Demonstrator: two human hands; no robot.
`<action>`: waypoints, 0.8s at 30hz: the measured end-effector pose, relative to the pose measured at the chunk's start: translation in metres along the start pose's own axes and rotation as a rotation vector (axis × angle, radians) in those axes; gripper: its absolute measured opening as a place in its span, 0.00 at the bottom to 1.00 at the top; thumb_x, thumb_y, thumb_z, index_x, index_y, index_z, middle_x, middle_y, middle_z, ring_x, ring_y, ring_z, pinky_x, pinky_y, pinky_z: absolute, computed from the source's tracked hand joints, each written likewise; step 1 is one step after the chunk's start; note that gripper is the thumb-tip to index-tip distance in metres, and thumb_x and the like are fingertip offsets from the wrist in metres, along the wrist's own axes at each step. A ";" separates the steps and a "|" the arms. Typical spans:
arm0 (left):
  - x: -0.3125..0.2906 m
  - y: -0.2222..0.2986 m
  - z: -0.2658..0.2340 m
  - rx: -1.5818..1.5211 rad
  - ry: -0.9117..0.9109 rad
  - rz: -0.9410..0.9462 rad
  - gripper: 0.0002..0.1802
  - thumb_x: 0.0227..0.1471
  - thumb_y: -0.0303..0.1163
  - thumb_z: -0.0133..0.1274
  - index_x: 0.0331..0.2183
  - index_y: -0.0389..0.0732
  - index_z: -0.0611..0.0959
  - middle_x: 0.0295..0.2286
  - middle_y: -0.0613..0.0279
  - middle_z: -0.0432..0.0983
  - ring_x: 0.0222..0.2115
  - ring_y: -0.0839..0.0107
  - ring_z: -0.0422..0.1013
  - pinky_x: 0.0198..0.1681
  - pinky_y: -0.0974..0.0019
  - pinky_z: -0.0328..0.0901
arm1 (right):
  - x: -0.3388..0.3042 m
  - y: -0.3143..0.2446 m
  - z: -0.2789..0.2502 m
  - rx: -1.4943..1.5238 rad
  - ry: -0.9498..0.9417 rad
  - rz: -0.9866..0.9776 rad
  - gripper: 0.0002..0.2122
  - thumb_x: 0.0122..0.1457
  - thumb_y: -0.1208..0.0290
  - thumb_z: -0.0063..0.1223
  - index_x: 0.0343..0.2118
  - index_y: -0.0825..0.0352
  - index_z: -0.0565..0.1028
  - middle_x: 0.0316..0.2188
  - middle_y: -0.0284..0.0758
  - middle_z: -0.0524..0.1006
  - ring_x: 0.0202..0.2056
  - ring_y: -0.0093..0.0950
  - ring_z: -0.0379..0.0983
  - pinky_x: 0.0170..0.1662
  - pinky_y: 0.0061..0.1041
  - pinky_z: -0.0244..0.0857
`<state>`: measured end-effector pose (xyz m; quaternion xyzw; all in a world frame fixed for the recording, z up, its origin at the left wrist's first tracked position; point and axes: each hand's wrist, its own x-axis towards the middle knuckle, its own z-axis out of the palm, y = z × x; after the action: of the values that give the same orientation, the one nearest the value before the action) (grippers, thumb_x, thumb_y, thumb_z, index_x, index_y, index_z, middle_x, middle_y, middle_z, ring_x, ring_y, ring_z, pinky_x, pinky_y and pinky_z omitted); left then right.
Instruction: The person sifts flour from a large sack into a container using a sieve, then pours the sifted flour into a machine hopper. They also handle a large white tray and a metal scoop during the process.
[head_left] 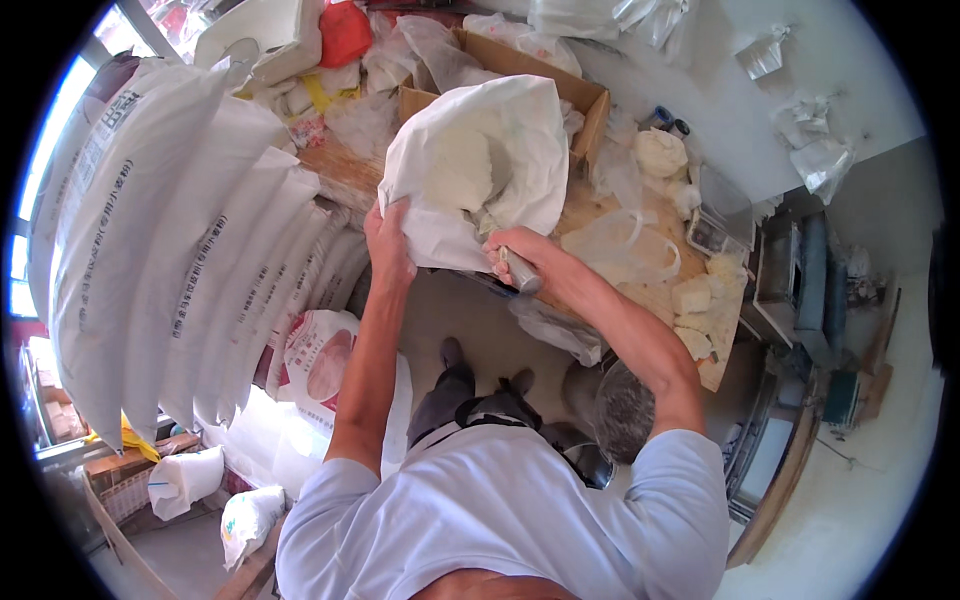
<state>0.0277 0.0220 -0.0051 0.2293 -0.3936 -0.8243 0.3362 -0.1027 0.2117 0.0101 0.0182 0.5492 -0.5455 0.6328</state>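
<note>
A white sack (545, 140) stands with its mouth wide at the table's front edge, pale powder like flour (455, 170) inside it. My left hand (388, 240) is closed on the sack's near left rim. With my right hand (515, 255), at the near right rim, I grip a scoop by its thick grey handle (521, 273). The scoop's head points into the sack and is mostly hidden by the powder and the rim.
Tall stacked white sacks (150, 250) rise on the left. Behind the open sack sits a cardboard box (590, 105) with plastic bags. On the wooden table (590, 215) at right lie a clear bag (625, 250) and pale lumps (690, 295). A round grey-topped container (625, 410) stands below.
</note>
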 end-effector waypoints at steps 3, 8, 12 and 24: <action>-0.003 -0.005 0.002 0.041 0.008 0.005 0.17 0.57 0.28 0.51 0.48 0.32 0.79 0.39 0.60 0.80 0.36 0.72 0.76 0.41 0.67 0.70 | -0.022 -0.002 0.002 -0.062 0.060 -0.037 0.06 0.60 0.72 0.51 0.27 0.65 0.71 0.17 0.32 0.71 0.16 0.23 0.68 0.18 0.25 0.65; 0.009 -0.047 0.038 0.296 -0.062 0.052 0.18 0.57 0.30 0.52 0.48 0.32 0.79 0.38 0.60 0.79 0.36 0.72 0.74 0.40 0.65 0.69 | -0.031 -0.022 0.027 -0.153 0.011 -0.166 0.07 0.59 0.69 0.50 0.27 0.66 0.71 0.19 0.30 0.73 0.16 0.20 0.68 0.19 0.23 0.66; 0.044 -0.067 0.047 0.370 -0.072 0.087 0.18 0.55 0.31 0.52 0.46 0.33 0.79 0.36 0.61 0.77 0.35 0.72 0.73 0.38 0.65 0.68 | -0.036 -0.030 0.030 -0.315 0.198 -0.091 0.06 0.57 0.70 0.53 0.26 0.65 0.71 0.18 0.29 0.72 0.14 0.19 0.68 0.17 0.22 0.65; 0.016 -0.003 0.016 0.112 -0.010 0.138 0.19 0.55 0.25 0.50 0.49 0.35 0.78 0.38 0.61 0.79 0.35 0.71 0.76 0.39 0.65 0.71 | -0.075 -0.026 -0.008 -0.069 0.076 -0.080 0.07 0.59 0.71 0.51 0.26 0.63 0.69 0.19 0.29 0.70 0.16 0.18 0.69 0.15 0.21 0.65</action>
<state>0.0055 0.0190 -0.0002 0.2159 -0.4557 -0.7770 0.3767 -0.1114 0.2565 0.0759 -0.0049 0.5915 -0.5502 0.5894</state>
